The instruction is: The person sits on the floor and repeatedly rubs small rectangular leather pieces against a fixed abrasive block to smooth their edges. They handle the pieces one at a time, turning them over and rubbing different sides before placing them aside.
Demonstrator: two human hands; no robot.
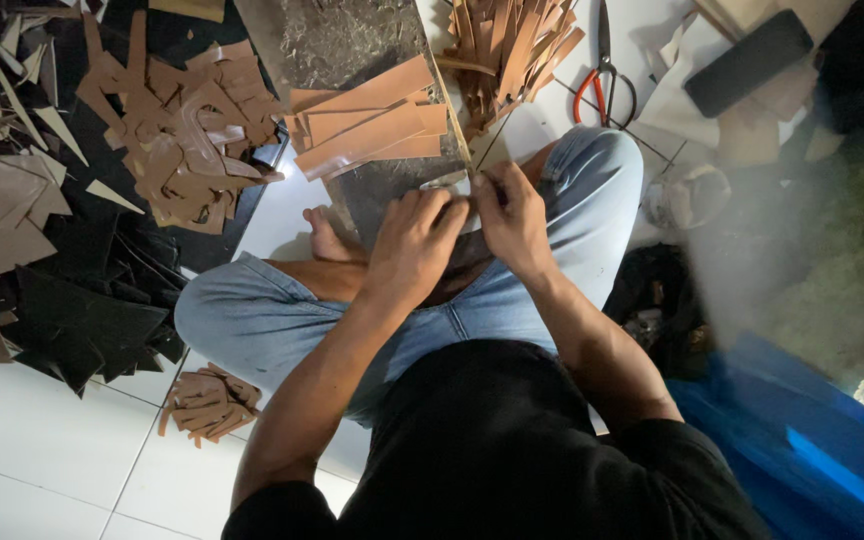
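Note:
I sit cross-legged on a white tiled floor in blue jeans. My left hand (414, 245) and my right hand (512, 222) meet over my lap at the near edge of a dark stone slab (352, 45). Both hands pinch a small pale piece (472, 190) between the fingertips; what it is stays unclear. A stack of long brown leather strips (367, 120) lies on the slab just beyond my hands. A second bundle of brown strips (507, 50) sits further back.
Brown leather offcuts (187, 130) and black scraps (82, 320) pile up at the left. A small heap of brown cuttings (207, 400) lies by my left knee. Red-handled scissors (604, 70) rest at the back right. A blue sheet (812, 450) lies to the right.

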